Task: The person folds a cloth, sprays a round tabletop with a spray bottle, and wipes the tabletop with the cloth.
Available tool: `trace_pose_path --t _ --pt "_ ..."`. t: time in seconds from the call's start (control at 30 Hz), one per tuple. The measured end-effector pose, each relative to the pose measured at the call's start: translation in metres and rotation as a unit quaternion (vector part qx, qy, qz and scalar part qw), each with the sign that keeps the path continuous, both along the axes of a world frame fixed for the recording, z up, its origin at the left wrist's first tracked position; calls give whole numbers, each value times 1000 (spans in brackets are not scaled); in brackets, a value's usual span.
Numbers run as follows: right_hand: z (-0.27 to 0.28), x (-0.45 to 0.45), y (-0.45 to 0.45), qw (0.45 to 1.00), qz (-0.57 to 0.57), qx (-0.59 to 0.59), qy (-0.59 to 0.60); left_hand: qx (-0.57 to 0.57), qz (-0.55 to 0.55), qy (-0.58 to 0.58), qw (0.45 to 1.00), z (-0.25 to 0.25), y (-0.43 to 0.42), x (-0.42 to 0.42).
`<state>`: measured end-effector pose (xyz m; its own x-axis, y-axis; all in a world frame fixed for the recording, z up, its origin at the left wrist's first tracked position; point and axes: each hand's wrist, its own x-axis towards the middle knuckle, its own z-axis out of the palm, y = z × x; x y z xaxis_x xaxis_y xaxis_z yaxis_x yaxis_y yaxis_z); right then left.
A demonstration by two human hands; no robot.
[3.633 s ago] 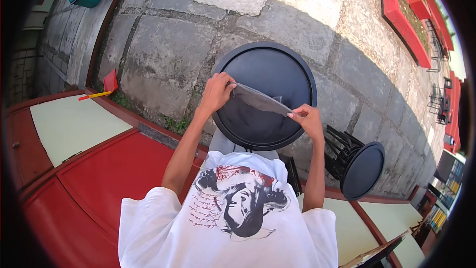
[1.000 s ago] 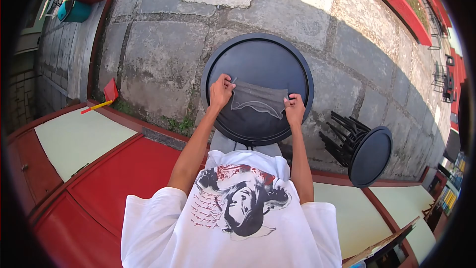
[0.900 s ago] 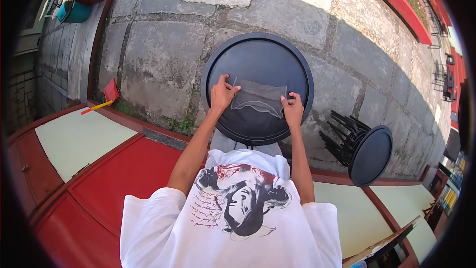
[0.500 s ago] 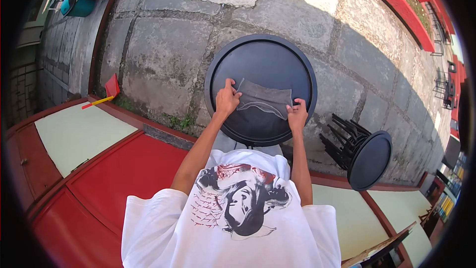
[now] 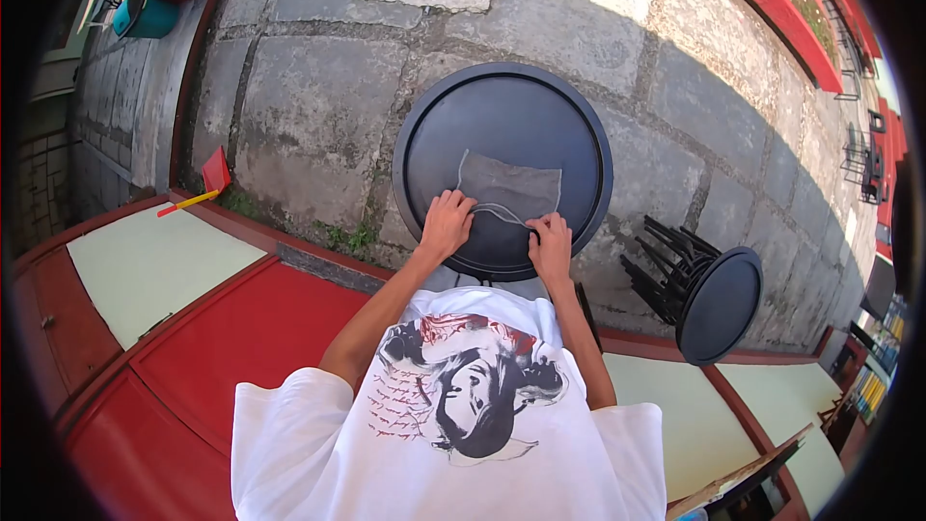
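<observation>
A grey cloth [image 5: 513,183] with pale stitched edges lies on a round black table [image 5: 434,116] in front of me. Its far part is flat, while the near edge is rumpled into a curved fold. My left hand [image 5: 448,224] pinches the near left corner, fingers bent and closed. At the near right corner, my right hand [image 5: 551,243] has its fingertips closed on the edge. Parts of the corners are hidden under the fingers.
A stack of black stools [image 5: 719,309] stands to the right. On the left, a red dustpan [image 5: 217,170] with a yellow handle lies by the wall. A teal bucket [image 5: 147,16] is at upper left, a red planter [image 5: 786,19] at upper right.
Both hands have come nearer my body, from the cloth's sides to its near edge; the right also moved left. The cloth's far part now lies flatter on the table.
</observation>
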<state>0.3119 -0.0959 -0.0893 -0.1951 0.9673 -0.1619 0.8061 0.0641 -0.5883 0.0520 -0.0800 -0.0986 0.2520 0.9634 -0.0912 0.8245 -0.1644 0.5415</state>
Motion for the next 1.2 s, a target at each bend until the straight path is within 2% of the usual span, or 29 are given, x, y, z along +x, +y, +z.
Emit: trace_pose_path --t 0.13,0.4,0.53,0.6,0.73,0.83,0.9,0.97,1.03,1.1,1.2 --pt "9 -9 0 999 1 46 14 8 -29 -16 999 11 -3 -2" --pt "-11 0 -9 995 82 -7 56 -31 -129 8 991 0 -18 -7" --pt "4 -7 -7 997 -6 13 74 -11 -60 -42 997 6 -20 -4" --pt "3 -7 -5 998 36 -7 50 6 -35 -51 998 12 -19 4" --pt "-1 -2 -4 999 37 -2 19 -21 -94 -33 995 17 -20 10" --pt "-6 -3 4 989 -135 45 27 -6 -66 -53 996 19 -24 17" --pt "-14 -3 13 978 -208 12 -21 7 -25 -80 996 22 -22 23" --pt "-25 -5 23 964 -257 -22 -65 1 27 -155 987 47 -9 29" --pt "-22 -8 31 961 -252 -49 -104 9 74 -232 970 92 10 30" --pt "-19 -13 35 960 -242 -60 -129 33 121 -310 942 159 34 28" --pt "-19 -18 36 964 -228 -48 -131 132 75 -395 906 280 53 1"
